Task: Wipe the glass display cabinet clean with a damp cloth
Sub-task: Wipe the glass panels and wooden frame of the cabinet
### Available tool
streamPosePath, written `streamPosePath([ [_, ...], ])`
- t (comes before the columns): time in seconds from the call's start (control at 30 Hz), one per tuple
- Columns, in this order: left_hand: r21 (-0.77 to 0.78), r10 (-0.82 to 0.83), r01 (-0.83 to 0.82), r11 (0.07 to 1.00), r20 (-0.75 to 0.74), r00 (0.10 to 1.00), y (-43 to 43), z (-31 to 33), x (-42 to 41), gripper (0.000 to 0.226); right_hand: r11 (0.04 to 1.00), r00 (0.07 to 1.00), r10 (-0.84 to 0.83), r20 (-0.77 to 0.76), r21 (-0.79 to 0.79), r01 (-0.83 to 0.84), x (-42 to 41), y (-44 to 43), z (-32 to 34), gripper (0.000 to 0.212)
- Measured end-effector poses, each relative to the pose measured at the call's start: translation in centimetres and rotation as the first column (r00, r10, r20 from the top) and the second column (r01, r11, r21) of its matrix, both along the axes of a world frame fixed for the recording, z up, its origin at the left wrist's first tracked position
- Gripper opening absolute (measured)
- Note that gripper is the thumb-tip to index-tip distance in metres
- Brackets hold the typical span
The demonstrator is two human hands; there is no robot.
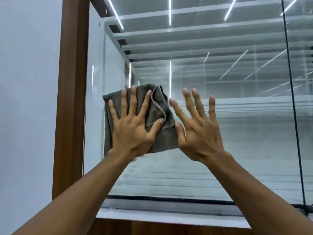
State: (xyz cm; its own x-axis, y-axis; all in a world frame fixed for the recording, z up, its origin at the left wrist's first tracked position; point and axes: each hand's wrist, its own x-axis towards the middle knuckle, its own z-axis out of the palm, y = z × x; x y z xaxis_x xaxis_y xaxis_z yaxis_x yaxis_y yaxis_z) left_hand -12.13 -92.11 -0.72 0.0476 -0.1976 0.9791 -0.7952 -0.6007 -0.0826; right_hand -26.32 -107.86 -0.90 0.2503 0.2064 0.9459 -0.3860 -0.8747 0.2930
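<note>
Left hand (130,131) presses cloth (159,134) on glass (237,133); right hand (201,133) seemingly touching.

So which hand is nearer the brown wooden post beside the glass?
Left. The left hand lies spread on the grey cloth, a little right of the brown wooden post; the right hand is farther right.

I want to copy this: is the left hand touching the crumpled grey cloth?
Touching. The head view shows the left hand spread flat on the crumpled grey cloth, pressing it against the clear glass pane.
</note>
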Motion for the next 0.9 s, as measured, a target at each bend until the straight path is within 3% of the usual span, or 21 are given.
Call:
streamPosePath([
  [0.13, -0.005, 0.005, -0.005, 1.000, -0.031, 1.000, -2.8, 6.3, -2.6, 0.085, 0.996, 0.998, -0.011, 0.061, 0.086, 0.006, -2.1, -2.3, 6.6, 0.067],
  [0.4, 0.072, -0.053, 0.048, 0.996, 0.075, 0.996, -8.6, 16.9, -7.9, 0.081, 0.981, 0.987, 0.118, 0.111, 0.144, -0.134, -6.1, -4.9, 17.1, 0.084],
  [0.67, 0.064, -0.136, 0.134, 0.989, 0.028, 0.990, -14.8, 26.3, -14.5, 0.076, 0.991, 1.000, -0.006, 0.021, 0.131, 0.004, -14.0, -9.4, 27.3, 0.082],
  [0.9, -0.007, -0.179, 0.179, 0.984, -0.029, 0.983, -20.1, 31.3, -19.8, 0.073, 0.984, 0.992, -0.120, -0.028, 0.132, 0.123, -20.9, -16.9, 32.0, 0.067],
])
